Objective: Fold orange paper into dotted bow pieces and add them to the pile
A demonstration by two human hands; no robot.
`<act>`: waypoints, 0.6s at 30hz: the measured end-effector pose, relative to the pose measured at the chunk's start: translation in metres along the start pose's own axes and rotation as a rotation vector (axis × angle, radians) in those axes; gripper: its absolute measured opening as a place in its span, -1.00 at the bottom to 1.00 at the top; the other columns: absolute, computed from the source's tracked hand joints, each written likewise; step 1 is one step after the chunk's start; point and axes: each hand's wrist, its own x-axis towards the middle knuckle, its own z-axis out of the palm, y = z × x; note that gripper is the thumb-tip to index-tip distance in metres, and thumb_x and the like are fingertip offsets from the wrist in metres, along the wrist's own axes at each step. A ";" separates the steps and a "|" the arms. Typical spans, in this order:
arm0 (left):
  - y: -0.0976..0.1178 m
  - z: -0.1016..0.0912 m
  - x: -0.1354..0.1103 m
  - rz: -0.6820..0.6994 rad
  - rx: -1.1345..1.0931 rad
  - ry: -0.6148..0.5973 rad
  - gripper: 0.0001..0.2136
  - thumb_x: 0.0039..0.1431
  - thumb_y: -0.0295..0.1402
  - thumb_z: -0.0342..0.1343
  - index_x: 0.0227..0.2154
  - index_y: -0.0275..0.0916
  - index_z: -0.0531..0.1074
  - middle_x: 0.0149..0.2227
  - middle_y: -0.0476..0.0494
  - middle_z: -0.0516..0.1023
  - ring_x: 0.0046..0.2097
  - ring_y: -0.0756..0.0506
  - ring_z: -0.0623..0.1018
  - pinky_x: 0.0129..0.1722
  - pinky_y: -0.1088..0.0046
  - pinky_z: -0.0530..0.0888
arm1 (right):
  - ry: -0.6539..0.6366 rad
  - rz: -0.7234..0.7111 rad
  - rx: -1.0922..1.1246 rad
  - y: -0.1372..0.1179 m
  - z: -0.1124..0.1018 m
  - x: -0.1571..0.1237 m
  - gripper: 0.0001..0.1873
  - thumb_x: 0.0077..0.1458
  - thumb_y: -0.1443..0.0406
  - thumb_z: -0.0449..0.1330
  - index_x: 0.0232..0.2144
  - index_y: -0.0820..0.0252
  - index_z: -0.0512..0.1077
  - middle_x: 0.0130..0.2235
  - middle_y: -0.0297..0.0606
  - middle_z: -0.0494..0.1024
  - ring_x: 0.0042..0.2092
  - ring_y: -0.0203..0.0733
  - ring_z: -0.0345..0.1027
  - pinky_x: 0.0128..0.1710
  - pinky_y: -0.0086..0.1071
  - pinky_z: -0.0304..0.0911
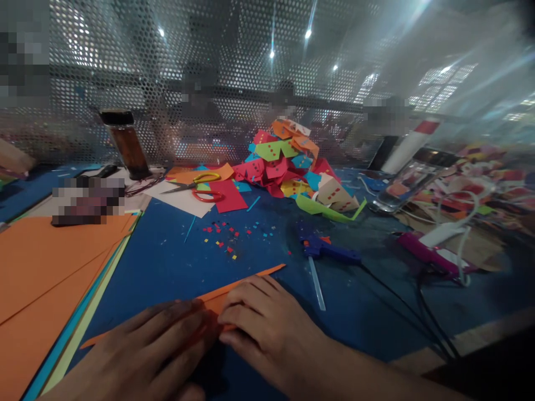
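Observation:
Both my hands rest on a narrow folded strip of orange paper (242, 284) lying on the blue table (167, 262). My left hand (154, 345) lies flat over the strip's left half, fingers stretched toward the middle. My right hand (263, 320) presses on the strip from the right, its fingers curled down and pinching the fold. The strip's pointed right end sticks out beyond my fingers toward a blue glue gun (324, 250).
A stack of orange and coloured sheets (45, 278) lies at left. Scissors (198, 186) rest on white and red paper behind. A heap of folded coloured paper pieces (292, 164) sits at centre back, small confetti squares (225, 234) in front. A pink glue gun (430, 253) and cables lie right.

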 end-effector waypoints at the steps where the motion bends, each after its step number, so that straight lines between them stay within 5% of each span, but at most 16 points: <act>1: 0.000 0.000 0.001 -0.002 -0.004 0.003 -0.52 0.33 0.00 0.04 0.17 -0.16 0.40 0.12 -0.08 0.57 0.08 -0.15 0.57 0.00 0.41 0.53 | -0.001 0.005 0.007 0.000 0.000 0.000 -0.89 0.34 0.30 0.13 -0.17 0.20 0.45 -0.08 -0.27 0.53 -0.06 -0.17 0.30 0.01 -0.27 0.17; 18: -0.001 -0.011 0.010 0.011 0.010 0.036 -0.54 0.32 0.01 0.04 0.09 -0.20 0.46 0.00 -0.16 0.64 -0.07 -0.19 0.63 -0.16 0.34 0.57 | 0.006 0.259 -0.017 -0.018 0.005 0.012 -0.91 0.10 0.38 0.20 -0.30 0.17 0.37 -0.18 -0.29 0.45 -0.10 -0.12 0.23 -0.10 -0.23 0.08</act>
